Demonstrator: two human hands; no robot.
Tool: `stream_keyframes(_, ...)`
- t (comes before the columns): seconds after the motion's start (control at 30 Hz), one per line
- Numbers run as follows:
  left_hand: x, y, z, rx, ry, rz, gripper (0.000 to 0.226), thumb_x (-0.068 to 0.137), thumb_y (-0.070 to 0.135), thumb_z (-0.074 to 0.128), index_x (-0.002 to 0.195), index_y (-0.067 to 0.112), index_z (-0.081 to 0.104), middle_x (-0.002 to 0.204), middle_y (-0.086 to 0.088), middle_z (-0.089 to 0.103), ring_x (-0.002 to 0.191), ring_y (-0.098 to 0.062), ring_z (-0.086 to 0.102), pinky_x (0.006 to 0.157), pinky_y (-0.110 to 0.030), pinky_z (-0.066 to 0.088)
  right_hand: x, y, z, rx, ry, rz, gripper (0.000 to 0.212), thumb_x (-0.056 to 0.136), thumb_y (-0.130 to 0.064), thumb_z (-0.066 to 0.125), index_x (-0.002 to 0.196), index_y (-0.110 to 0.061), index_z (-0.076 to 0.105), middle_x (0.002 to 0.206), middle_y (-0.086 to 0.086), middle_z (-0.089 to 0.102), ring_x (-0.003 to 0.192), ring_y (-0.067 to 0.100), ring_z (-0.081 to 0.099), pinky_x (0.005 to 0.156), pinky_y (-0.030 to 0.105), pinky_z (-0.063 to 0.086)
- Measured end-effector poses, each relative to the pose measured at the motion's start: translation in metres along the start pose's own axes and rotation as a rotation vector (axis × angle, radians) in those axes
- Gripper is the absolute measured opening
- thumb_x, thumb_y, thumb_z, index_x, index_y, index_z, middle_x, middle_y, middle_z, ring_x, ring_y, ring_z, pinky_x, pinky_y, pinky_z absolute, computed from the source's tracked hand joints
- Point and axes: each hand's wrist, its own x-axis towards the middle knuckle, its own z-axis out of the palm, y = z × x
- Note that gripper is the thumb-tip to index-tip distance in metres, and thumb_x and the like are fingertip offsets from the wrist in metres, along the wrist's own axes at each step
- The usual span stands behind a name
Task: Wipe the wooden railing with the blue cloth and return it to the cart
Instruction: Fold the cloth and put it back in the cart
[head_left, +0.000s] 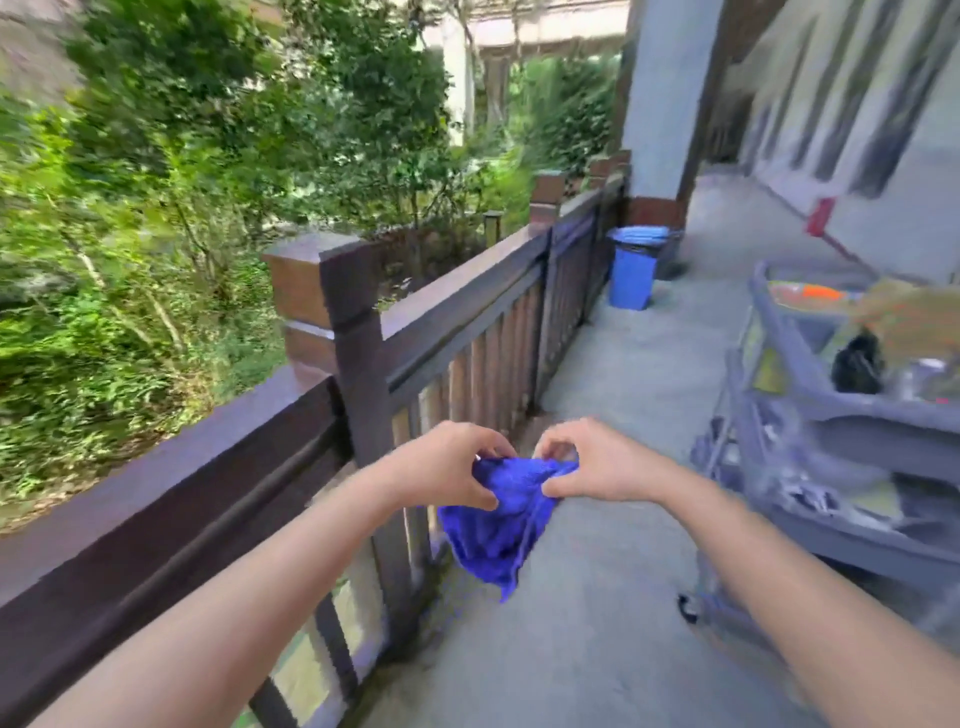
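Both the left hand (441, 462) and right hand (592, 462) pinch the top edge of the crumpled blue cloth (498, 525), hanging between the dark wooden railing (462, 296) and grey plastic cart (831, 415).

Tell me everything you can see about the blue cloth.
The blue cloth is deep blue, soft and fuzzy like a towel. It is bunched at the top, pinched between the left hand and the right hand, and hangs limp to a point below them. It is held in the air, beside the railing, over the concrete floor.
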Motion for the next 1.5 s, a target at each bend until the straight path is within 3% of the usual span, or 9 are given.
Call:
stream_keyframes(0.1,0.064,0.000,0.008,-0.004,-0.042,0.113,0.047,0.069,0.018,0.073,0.114,0.020,0.062,0.110,-0.003,0.068,0.087,-0.009,0.054,0.069,-0.010,0.034,0.011,0.039,-0.020,0.014,0.053,0.115,0.023,0.070,-0.010,0.069,0.092,-0.011,0.067,0.092,0.004,0.069,0.084,0.011,0.059,0.080,0.025,0.048)
stream_keyframes(0.27,0.168,-0.005,0.000,-0.017,-0.088,0.314,0.047,0.067,0.013,0.076,0.112,0.015,0.064,0.107,-0.013,0.063,0.107,-0.020,0.048,0.088,-0.029,0.045,0.042,0.081,-0.063,-0.025,0.163,0.287,0.026,0.072,-0.014,0.070,0.098,-0.012,0.067,0.100,0.006,0.071,0.091,0.015,0.063,0.060,0.000,0.037)
stream_keyframes(0.47,0.279,-0.017,-0.026,-0.036,-0.135,0.445,0.046,0.066,0.015,0.076,0.110,0.019,0.065,0.095,0.003,0.058,0.081,-0.010,0.051,0.065,-0.006,0.038,0.101,0.116,-0.111,-0.062,0.241,0.418,0.024,0.072,-0.016,0.069,0.096,-0.015,0.067,0.100,0.003,0.071,0.096,0.015,0.063,0.077,0.021,0.044)
stream_keyframes(0.63,0.354,-0.024,-0.029,-0.087,-0.209,0.494,0.043,0.066,0.013,0.075,0.106,0.021,0.066,0.103,0.000,0.065,0.081,-0.017,0.059,0.077,-0.025,0.049,0.141,0.155,-0.131,-0.029,0.288,0.474,0.022,0.071,-0.015,0.070,0.093,-0.014,0.068,0.097,0.005,0.071,0.092,0.015,0.064,0.079,0.025,0.048)
stream_keyframes(0.9,0.480,-0.030,0.009,-0.147,-0.307,0.520,0.040,0.065,0.014,0.076,0.102,0.023,0.067,0.096,0.006,0.063,0.075,-0.008,0.059,0.075,-0.025,0.051,0.194,0.253,-0.161,-0.033,0.262,0.552,0.023,0.072,-0.019,0.068,0.096,-0.019,0.066,0.099,0.001,0.069,0.085,0.003,0.063,0.076,0.016,0.048)
stream_keyframes(0.97,0.520,-0.024,0.017,-0.164,-0.337,0.533,0.037,0.065,0.011,0.075,0.100,0.021,0.068,0.092,0.008,0.063,0.064,0.001,0.055,0.068,-0.017,0.048,0.209,0.285,-0.177,-0.050,0.271,0.559,0.024,0.072,-0.019,0.068,0.097,-0.019,0.066,0.103,0.002,0.069,0.095,0.009,0.063,0.085,0.023,0.050)
stream_keyframes(1.13,0.637,0.008,0.020,-0.119,-0.317,0.562,0.038,0.068,0.010,0.072,0.105,0.017,0.066,0.104,-0.002,0.067,0.082,-0.016,0.060,0.070,-0.016,0.048,0.251,0.373,-0.241,-0.071,0.313,0.566,0.021,0.072,-0.016,0.067,0.092,-0.017,0.068,0.100,0.003,0.071,0.095,0.015,0.063,0.086,0.032,0.051)
stream_keyframes(1.23,0.703,0.028,0.015,-0.080,-0.317,0.586,0.038,0.069,0.010,0.070,0.106,0.017,0.066,0.101,0.002,0.065,0.074,-0.010,0.055,0.057,-0.005,0.041,0.275,0.423,-0.278,-0.051,0.331,0.581,0.019,0.072,-0.017,0.067,0.091,-0.016,0.068,0.098,0.000,0.071,0.093,0.012,0.063,0.084,0.029,0.050)
stream_keyframes(1.5,0.846,0.049,0.025,-0.057,-0.293,0.605,0.042,0.071,0.012,0.070,0.112,0.018,0.063,0.110,-0.001,0.060,0.084,-0.009,0.049,0.074,-0.020,0.043,0.337,0.530,-0.345,-0.036,0.376,0.610,0.019,0.072,-0.014,0.065,0.091,-0.014,0.067,0.095,-0.001,0.070,0.089,0.008,0.061,0.066,0.007,0.041)
